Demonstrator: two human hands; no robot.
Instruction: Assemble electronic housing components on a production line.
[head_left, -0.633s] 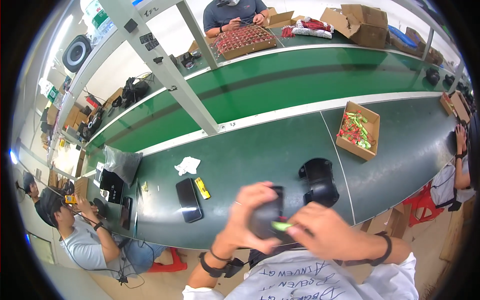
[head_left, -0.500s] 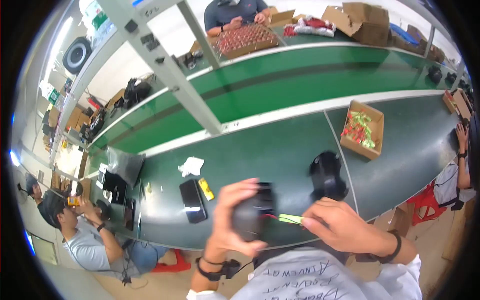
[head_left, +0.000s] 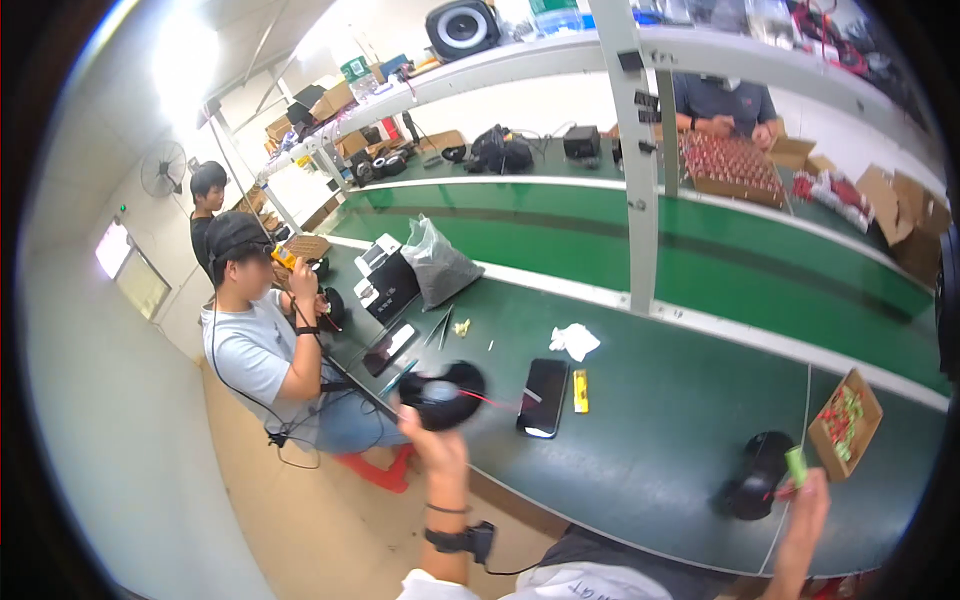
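My left hand [head_left: 436,448] is closed around the lower edge of a black rounded housing [head_left: 462,402], held up over the near left edge of the bench. The housing is blurred; it has a pale round centre, and a thin red wire trails from it to the right. Far to the right, my right hand [head_left: 806,508] pinches a small light-green cylinder [head_left: 795,465] with a bit of red wire beside it. Whether the two wires join, I cannot tell. Another black curved shell [head_left: 757,470] lies on the bench just left of my right hand.
A cardboard box [head_left: 832,462] of red and green pieces stands at the right. Mid-bench lie a black phone [head_left: 543,398], a yellow packet [head_left: 581,391] and white tissue [head_left: 574,342]. A grey plastic bag [head_left: 436,265] stands farther left. A co-worker [head_left: 262,330] sits at the left; a metal post [head_left: 643,200] rises behind.
My view has swung left. My hands have spread far apart: the left carries the black housing leftward, while the right, still pinching the green cylinder, is now beside the other shell.
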